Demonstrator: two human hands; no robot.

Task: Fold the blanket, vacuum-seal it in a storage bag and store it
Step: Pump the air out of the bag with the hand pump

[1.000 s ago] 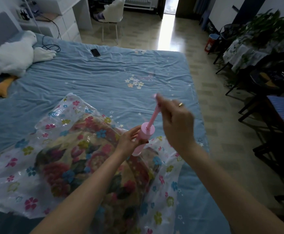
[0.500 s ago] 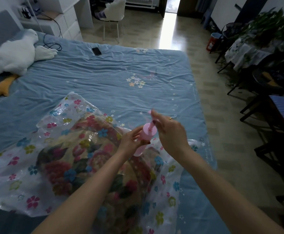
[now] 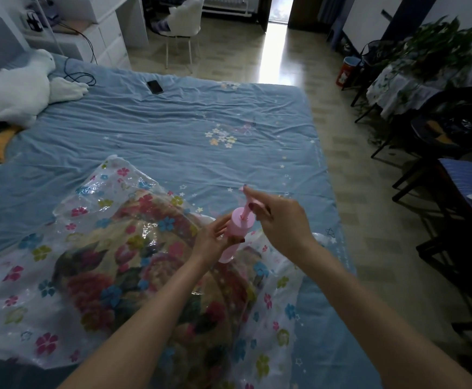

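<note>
Room: the storage bag point(image 3: 60, 276) is lying on the bed point(image 3: 173, 130), bare sheet stretching beyond it.
Change: the pump handle point(image 3: 246, 204) is sitting lower than a second ago.
Bag: holding the folded blanket point(image 3: 133, 276).
Left hand point(image 3: 211, 240): curling round the pump point(image 3: 236, 234), standing on the bag.
Right hand point(image 3: 281, 223): pinching the handle.

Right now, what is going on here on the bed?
A person is pumping air out of a clear flower-printed plastic storage bag that holds a folded floral blanket, on a blue bed sheet. The left hand grips the pink hand pump's cylinder; the right hand holds its plunger handle.
</note>
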